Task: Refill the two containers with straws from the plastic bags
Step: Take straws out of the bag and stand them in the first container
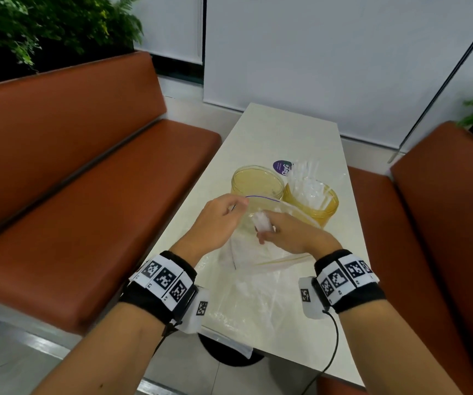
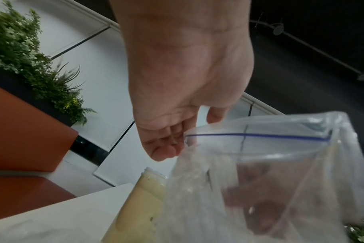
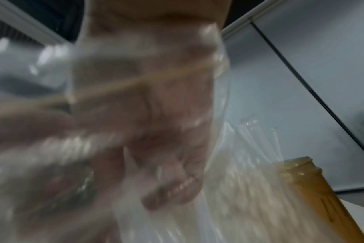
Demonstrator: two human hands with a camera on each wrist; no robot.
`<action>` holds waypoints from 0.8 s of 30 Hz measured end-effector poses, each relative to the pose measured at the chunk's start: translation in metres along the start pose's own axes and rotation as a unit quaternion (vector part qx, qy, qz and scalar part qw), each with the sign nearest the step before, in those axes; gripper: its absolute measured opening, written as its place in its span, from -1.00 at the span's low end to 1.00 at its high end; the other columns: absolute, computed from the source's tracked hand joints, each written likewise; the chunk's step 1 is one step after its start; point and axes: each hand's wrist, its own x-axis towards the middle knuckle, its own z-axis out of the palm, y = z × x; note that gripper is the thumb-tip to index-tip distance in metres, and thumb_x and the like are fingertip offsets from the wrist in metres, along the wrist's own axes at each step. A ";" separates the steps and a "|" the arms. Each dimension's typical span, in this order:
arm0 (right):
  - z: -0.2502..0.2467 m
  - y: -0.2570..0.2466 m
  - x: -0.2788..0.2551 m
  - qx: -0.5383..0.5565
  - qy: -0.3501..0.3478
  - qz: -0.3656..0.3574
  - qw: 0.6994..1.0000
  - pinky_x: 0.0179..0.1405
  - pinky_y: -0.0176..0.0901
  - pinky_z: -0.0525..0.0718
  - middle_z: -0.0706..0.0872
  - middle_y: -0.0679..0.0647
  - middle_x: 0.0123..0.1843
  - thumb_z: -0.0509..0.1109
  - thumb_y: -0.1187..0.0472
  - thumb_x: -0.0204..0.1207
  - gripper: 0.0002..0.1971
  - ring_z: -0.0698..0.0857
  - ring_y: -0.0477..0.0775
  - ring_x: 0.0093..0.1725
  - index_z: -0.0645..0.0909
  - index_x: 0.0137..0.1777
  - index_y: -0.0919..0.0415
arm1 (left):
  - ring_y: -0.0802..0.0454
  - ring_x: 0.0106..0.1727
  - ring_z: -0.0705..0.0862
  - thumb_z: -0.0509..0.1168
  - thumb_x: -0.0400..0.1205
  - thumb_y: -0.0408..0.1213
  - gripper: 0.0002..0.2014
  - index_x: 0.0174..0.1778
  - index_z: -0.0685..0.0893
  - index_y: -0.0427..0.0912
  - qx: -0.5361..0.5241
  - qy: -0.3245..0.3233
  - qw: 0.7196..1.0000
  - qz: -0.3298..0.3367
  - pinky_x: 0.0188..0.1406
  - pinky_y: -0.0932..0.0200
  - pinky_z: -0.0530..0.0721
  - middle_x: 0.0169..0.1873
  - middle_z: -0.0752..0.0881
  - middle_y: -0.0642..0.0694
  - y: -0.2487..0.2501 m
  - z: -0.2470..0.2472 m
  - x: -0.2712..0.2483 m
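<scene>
Two yellowish round containers stand mid-table. The left container [image 1: 257, 181] [image 2: 139, 207] looks empty; the right container [image 1: 313, 202] [image 3: 314, 184] holds several clear wrapped straws [image 1: 305, 178] [image 3: 258, 139] standing up. My left hand [image 1: 223, 216] [image 2: 177, 139] pinches the blue-striped mouth of a clear plastic bag [image 1: 258, 252] [image 2: 280, 172], holding it up in front of the containers. My right hand [image 1: 280, 230] [image 3: 148, 148] is inside the bag, curled around a bundle of straws [image 1: 261, 222]. In the blurred right wrist view, plastic film covers the hand.
A second plastic bag [image 1: 229, 317] lies flat at the near table edge, overhanging the corner. A purple round sticker [image 1: 282, 167] sits behind the containers. Orange bench seats [image 1: 101, 195] flank the narrow white table [image 1: 286, 132]. Plants [image 1: 44, 27] stand behind the left bench.
</scene>
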 end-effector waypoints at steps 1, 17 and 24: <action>-0.005 -0.002 -0.003 0.020 0.026 -0.018 0.999 0.08 0.04 0.67 0.78 -0.05 -0.03 0.36 0.15 0.71 -0.79 0.74 0.22 0.03 0.52 -0.09 -0.21 | 0.15 0.34 0.67 0.22 0.76 -0.07 -0.67 0.36 0.73 -0.05 -0.025 -0.008 1.000 -0.012 0.34 0.22 0.56 0.34 0.73 0.13 -0.002 0.001 -0.001; -0.045 -0.065 -0.012 0.199 0.278 -0.127 0.931 -0.20 -0.36 0.72 0.83 0.00 0.00 0.50 -0.03 0.60 -0.69 0.81 -0.21 -0.11 0.65 0.21 0.15 | -0.01 -0.45 0.54 0.32 0.72 -0.05 -0.81 -0.16 0.59 -0.04 -0.001 0.018 0.999 0.041 -0.39 -0.03 0.57 -0.41 0.62 0.01 -0.004 0.039 0.007; -0.050 -0.063 -0.009 0.166 0.314 -0.127 0.926 -0.37 -0.21 0.70 0.84 0.09 -0.24 0.40 0.09 0.70 -0.78 0.76 -0.09 -0.39 0.71 -0.10 0.22 | 0.09 -0.18 0.76 0.54 0.53 0.04 -0.73 0.02 0.70 0.00 0.027 0.017 0.999 0.011 -0.18 0.06 0.73 -0.14 0.79 0.11 -0.008 0.038 0.009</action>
